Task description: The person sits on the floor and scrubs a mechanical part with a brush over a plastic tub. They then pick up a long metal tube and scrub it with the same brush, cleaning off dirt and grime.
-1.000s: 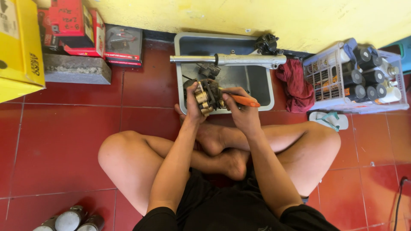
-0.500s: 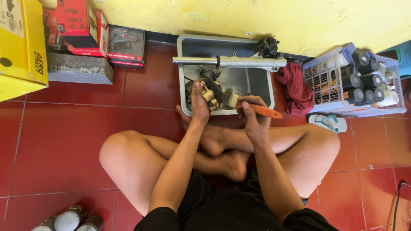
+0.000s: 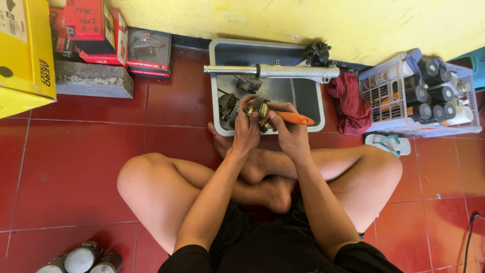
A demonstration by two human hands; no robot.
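I sit cross-legged on a red tiled floor. My left hand [image 3: 246, 130] grips a dirty metal brake part [image 3: 259, 107] with brass-coloured pieces, holding it over the near edge of a grey plastic tub [image 3: 317, 107]. My right hand [image 3: 287, 130] holds an orange-handled brush [image 3: 294, 118] with its bristle end pressed against the part. Both hands are close together, almost touching. Other dark metal parts [image 3: 227, 105] lie inside the tub.
A silver fork tube [image 3: 283, 72] lies across the tub by the yellow wall. A red rag [image 3: 347, 103], a white basket of spray cans [image 3: 422, 93], a sandal [image 3: 388, 143], boxes [image 3: 96, 33], a concrete block [image 3: 91, 81] and cans [image 3: 83, 259] stand around.
My right hand drew the brush back to the right, then returned it to the part. My left hand turned the part and shifted it a little to the right.
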